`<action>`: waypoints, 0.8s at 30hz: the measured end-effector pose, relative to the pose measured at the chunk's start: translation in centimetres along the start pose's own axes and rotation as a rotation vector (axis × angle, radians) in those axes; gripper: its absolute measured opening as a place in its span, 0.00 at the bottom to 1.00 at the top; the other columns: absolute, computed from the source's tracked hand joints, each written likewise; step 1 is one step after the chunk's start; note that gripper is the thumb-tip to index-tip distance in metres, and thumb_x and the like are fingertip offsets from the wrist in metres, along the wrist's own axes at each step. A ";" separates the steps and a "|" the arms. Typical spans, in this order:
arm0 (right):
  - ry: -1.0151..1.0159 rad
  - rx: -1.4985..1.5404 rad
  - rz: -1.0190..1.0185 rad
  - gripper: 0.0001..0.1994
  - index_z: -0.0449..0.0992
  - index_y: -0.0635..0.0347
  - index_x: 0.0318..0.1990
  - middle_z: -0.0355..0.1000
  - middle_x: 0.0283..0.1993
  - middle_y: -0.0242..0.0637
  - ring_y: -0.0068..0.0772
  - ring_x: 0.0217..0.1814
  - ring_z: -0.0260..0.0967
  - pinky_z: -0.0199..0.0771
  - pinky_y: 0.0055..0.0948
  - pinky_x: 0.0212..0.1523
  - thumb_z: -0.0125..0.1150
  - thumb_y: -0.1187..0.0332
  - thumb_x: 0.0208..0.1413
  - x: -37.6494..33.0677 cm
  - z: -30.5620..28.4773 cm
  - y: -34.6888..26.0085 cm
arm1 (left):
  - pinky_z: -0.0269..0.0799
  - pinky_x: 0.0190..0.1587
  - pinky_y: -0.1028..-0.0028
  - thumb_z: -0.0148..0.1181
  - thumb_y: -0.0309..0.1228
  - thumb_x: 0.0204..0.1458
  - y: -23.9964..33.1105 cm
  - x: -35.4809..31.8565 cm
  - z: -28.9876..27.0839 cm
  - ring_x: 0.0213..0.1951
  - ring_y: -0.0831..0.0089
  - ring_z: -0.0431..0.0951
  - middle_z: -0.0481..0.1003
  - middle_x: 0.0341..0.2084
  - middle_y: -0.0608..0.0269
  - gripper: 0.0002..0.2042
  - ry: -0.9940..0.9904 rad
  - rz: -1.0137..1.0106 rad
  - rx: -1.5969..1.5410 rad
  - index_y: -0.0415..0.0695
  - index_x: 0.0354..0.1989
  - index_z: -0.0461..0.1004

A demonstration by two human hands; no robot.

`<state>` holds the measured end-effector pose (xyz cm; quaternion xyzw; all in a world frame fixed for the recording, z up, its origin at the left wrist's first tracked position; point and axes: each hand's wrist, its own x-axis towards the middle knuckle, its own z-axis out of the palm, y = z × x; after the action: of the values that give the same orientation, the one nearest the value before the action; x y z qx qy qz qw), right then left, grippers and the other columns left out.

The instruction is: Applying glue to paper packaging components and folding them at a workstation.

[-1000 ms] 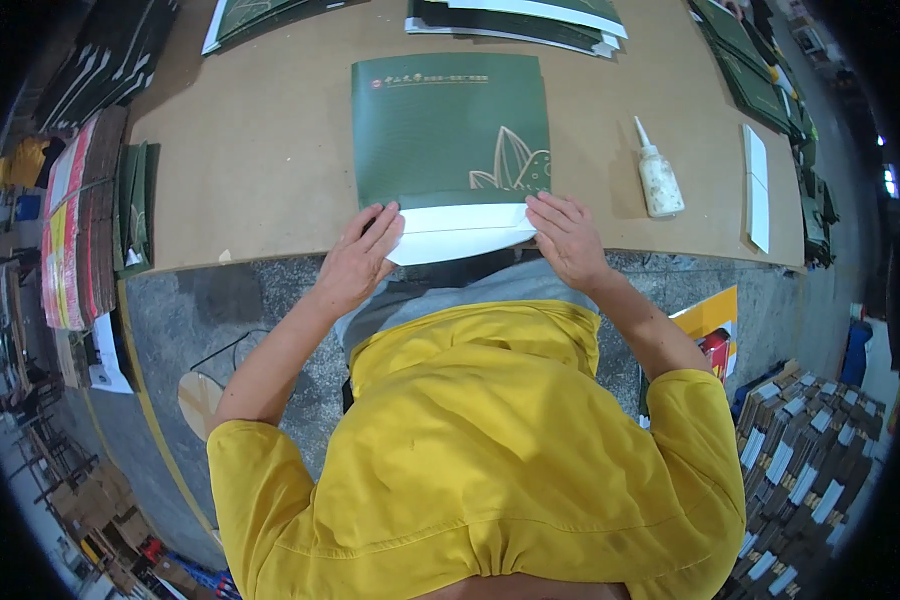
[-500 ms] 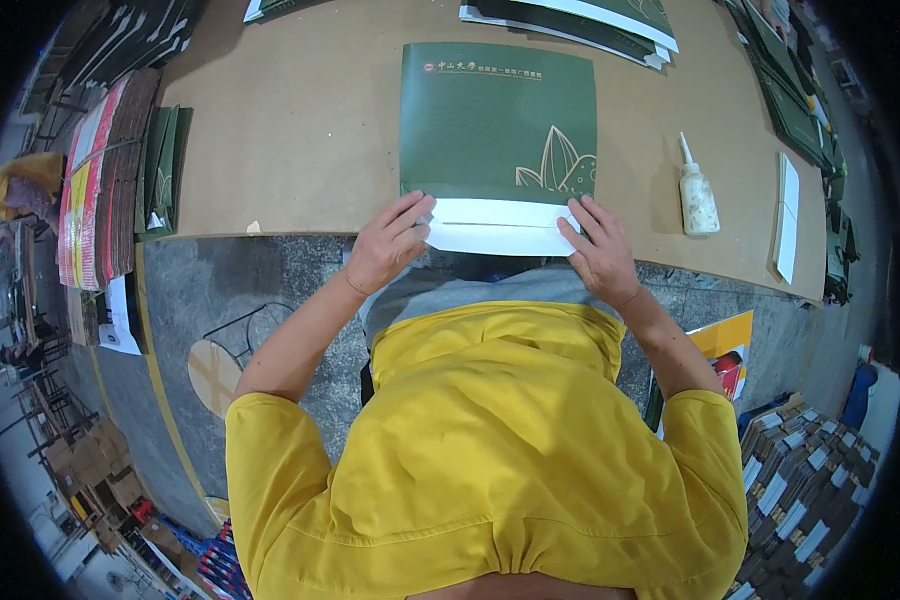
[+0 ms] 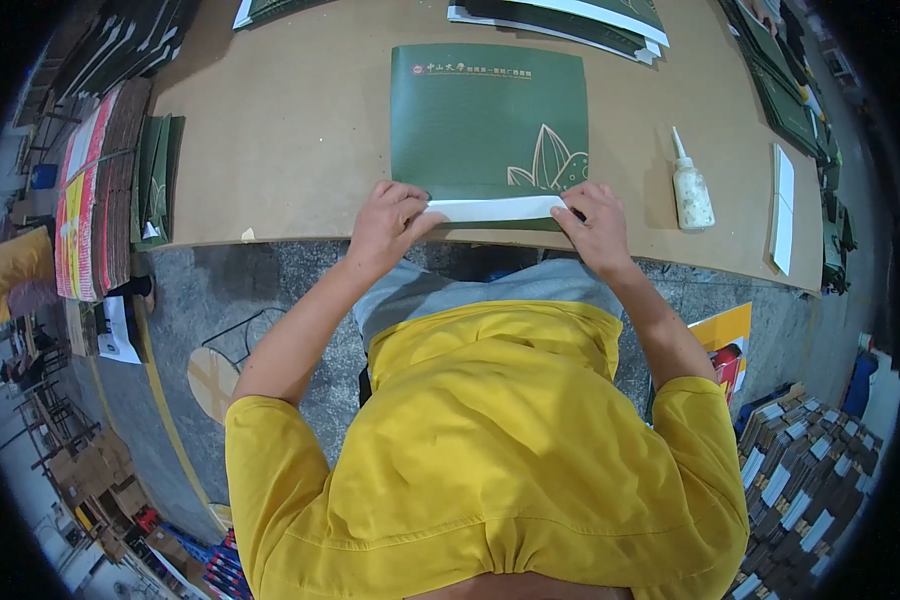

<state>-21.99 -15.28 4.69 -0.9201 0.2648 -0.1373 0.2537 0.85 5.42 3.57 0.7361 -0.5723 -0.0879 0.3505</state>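
A green paper bag (image 3: 485, 120) with pale printed leaf outlines lies flat on the brown tabletop, its near end at the table's front edge. Across that end runs a folded white flap (image 3: 497, 208), with a narrow green strip on its near side. My left hand (image 3: 388, 222) pinches the flap's left end, thumb on top. At the right end my right hand (image 3: 592, 222) grips it the same way, fingers curled. To the right of the bag a squeeze bottle (image 3: 691, 188) with a pointed white nozzle stands or lies; I cannot tell which.
White folded card strips (image 3: 782, 210) lie near the table's right end. More green bags (image 3: 570, 22) are stacked at the far edge, with others (image 3: 158, 180) at the left beside a bundled pile (image 3: 95, 190). A round stool (image 3: 213, 375) stands on the floor.
The near white flap has been folded up and away from me, so less white shows and a green strip appears. Both hands have closed further over its ends.
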 end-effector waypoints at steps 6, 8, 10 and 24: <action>-0.005 -0.244 0.118 0.13 0.72 0.57 0.39 0.68 0.40 0.36 0.40 0.46 0.63 0.59 0.40 0.46 0.59 0.65 0.45 1.3 0.9 -2.2 | 0.67 0.37 0.62 0.59 0.28 0.46 0.3 1.4 1.2 0.33 0.58 0.69 0.72 0.35 0.59 0.11 0.009 -0.111 0.227 0.45 0.39 0.72; 0.035 -0.313 0.105 0.15 0.71 0.58 0.43 0.67 0.43 0.37 0.41 0.47 0.63 0.59 0.41 0.47 0.57 0.67 0.45 2.1 2.1 -3.1 | 0.66 0.41 0.60 0.58 0.28 0.47 2.0 2.7 1.4 0.37 0.56 0.70 0.71 0.38 0.57 0.12 -0.064 -0.142 0.321 0.45 0.41 0.71; 0.101 -0.427 -0.222 0.19 0.67 0.59 0.50 0.64 0.50 0.42 0.45 0.54 0.60 0.57 0.46 0.55 0.53 0.70 0.47 3.0 4.4 -3.9 | 0.66 0.45 0.58 0.56 0.28 0.47 2.9 3.3 3.0 0.41 0.55 0.70 0.71 0.41 0.56 0.13 -0.131 -0.184 0.424 0.45 0.43 0.70; -0.123 -0.319 -0.375 0.33 0.59 0.58 0.63 0.51 0.68 0.45 0.49 0.72 0.41 0.36 0.53 0.68 0.54 0.50 0.53 4.3 3.4 -1.7 | 0.36 0.66 0.50 0.47 0.51 0.54 0.0 2.9 2.5 0.68 0.57 0.45 0.53 0.65 0.56 0.33 -0.188 0.072 0.465 0.44 0.65 0.55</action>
<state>-16.40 -15.13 3.25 -0.9882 0.0919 -0.0824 0.0912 0.46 1.71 2.56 0.7648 -0.6330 -0.0097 0.1198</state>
